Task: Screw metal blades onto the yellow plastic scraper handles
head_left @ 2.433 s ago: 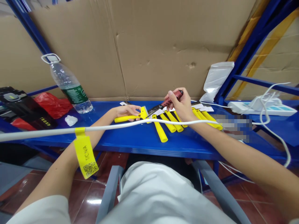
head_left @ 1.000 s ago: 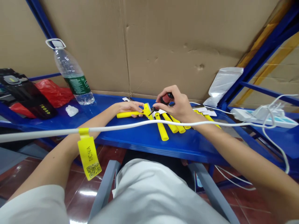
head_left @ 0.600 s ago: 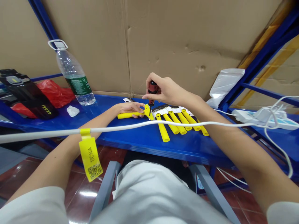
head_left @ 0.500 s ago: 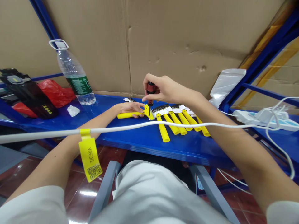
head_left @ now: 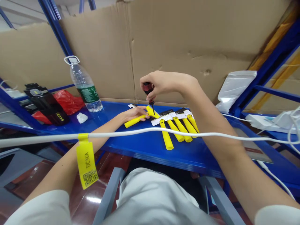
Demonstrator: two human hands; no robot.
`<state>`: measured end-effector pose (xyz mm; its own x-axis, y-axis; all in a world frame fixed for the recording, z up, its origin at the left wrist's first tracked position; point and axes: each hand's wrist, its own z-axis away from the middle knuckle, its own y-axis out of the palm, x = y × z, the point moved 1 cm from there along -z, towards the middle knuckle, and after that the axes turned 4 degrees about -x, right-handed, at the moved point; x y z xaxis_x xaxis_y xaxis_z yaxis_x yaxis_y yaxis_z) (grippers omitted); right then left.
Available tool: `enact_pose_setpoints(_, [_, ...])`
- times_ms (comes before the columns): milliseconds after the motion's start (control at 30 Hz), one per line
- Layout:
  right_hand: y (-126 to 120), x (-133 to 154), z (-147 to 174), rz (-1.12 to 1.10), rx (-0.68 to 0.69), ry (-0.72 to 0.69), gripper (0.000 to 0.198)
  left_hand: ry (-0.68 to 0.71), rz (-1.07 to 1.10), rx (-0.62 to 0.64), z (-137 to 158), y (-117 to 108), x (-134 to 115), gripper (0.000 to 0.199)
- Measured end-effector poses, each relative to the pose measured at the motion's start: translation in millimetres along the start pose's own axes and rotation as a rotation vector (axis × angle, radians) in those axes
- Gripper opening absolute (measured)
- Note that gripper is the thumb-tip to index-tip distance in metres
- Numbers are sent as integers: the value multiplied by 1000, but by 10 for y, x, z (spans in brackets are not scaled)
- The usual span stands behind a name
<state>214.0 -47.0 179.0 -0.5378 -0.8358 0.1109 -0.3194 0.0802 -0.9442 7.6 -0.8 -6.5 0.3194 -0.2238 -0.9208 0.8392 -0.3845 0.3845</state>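
My left hand [head_left: 138, 113] is closed around the neck of a yellow-handled scraper [head_left: 134, 121], which lies low over the blue table with its handle pointing left. Above it, my right hand [head_left: 161, 82] grips a screwdriver [head_left: 148, 88] with a red and black handle. The screwdriver's dark shaft points down, slightly tilted, and its tip meets the scraper's yellow head; the screw itself is too small to make out. Just to the right, several more scrapers [head_left: 167, 137] lie in an overlapping row, blades away from me and yellow handles toward me. My right forearm hides part of that row.
A white cable [head_left: 122, 133] with a yellow tag [head_left: 86, 162] crosses close before the camera. At left stand a water bottle [head_left: 87, 92], a black flask [head_left: 50, 107], a red bag [head_left: 70, 103] and crumpled tissue [head_left: 82, 117]. Cardboard [head_left: 164, 37] backs the blue table [head_left: 140, 147]. A power strip [head_left: 262, 121] lies right.
My view has shifted, so the bottle and flask appear farther right. My right wrist is more arched and the screwdriver leans a little more. Both hands keep their holds.
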Motion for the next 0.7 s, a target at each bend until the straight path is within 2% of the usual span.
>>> enact_pose_setpoints(100, [-156,-90,51,57,-86,46,40,-7,8,-4,-19,168,-31,35])
enact_pose_setpoints(267, [-412,-21,331,164,-262,117,32,148,143,-100,-32,438,-178,23])
enact_pose_setpoints(433, [-510,-48,490,74,-391,136,31,104,342,-168,17,795,-221,21])
enact_pose_setpoints(567, [-449,-245,430,-204,-352,60,33,102,361,-229,7,1017,-85,23])
enact_pose_setpoints(633, [-380,-373,356,-327,-289,15,34,90,353,-248,-7,1045,-5,22])
enact_pose_setpoints(700, [-309,-512,275,-355,-287,0,36,72,349,-265,-15,1015,54,21])
